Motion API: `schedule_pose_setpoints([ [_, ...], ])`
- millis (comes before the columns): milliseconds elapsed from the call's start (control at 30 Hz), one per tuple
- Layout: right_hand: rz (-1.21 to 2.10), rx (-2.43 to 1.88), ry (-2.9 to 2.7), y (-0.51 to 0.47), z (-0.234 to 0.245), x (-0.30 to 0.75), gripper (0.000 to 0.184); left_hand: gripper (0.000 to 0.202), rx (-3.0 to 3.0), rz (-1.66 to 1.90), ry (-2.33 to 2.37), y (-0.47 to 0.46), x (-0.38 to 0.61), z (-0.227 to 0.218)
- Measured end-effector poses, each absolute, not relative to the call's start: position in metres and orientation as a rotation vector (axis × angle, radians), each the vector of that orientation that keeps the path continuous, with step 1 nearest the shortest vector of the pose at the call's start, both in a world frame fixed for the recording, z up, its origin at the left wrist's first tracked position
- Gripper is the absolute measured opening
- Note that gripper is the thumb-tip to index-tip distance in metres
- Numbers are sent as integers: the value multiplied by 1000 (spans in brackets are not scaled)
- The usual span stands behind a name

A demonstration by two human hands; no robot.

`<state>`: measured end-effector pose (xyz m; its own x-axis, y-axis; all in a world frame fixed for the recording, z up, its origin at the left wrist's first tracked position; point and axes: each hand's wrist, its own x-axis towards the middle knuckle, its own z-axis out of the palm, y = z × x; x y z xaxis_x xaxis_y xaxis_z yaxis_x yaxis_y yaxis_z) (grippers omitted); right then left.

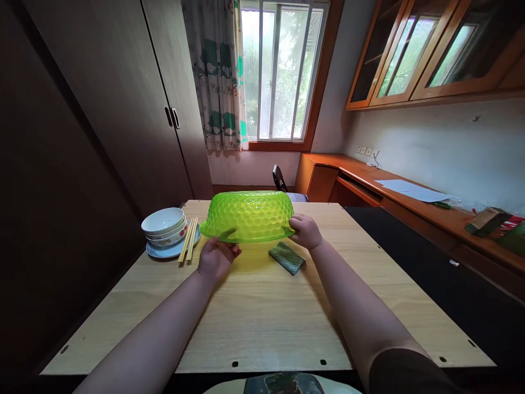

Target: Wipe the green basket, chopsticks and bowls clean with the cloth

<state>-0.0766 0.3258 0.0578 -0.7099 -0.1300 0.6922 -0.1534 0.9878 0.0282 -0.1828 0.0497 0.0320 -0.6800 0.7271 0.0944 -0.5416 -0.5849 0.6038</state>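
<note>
A translucent green plastic basin (248,214) with a dimpled wall is upside down just above the wooden table (262,323), rim downward. My left hand (216,257) grips its rim at the lower left, fingers curled under the edge. At the right side of the rim, my right hand (305,230) is closed on it. A folded green cloth (286,257) lies on the table below and between the hands, nearer the right one.
Stacked white bowls (164,224) on a plate stand at the table's left, with wooden chopsticks (188,246) lying beside them. A dark chair (280,180) stands behind the table. A wardrobe (123,109) is at left, an orange desk (410,202) with papers at right.
</note>
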Motion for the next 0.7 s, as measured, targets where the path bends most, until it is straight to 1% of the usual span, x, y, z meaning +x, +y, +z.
schedule_pose_setpoints([
  [100, 115, 69, -2208, 339, 54, -75, 29, 38, 556, 2141, 692, 48, -183, 31],
  [167, 205, -99, -2090, 352, 54, -71, 31, 47, 601, 2092, 695, 48, -184, 30],
  [233, 334, -327, -1942, 369, 55, -67, 31, 50, 608, 2086, 697, 48, -186, 28],
  [300, 471, -577, -1765, 386, 55, -62, 29, 48, 595, 2100, 707, 50, -188, 26],
  [400, 658, -857, -1517, 410, 52, -59, 21, 44, 579, 2098, 734, 51, -190, 24],
  [533, 925, -1005, -1198, 435, 43, -60, 11, 40, 556, 2096, 749, 51, -190, 23],
  [600, 1054, -1047, -1031, 442, 38, -59, 11, 39, 537, 2102, 750, 51, -190, 23],
  [700, 1158, -1084, -902, 449, 32, -54, 11, 39, 511, 2114, 748, 51, -190, 22],
])
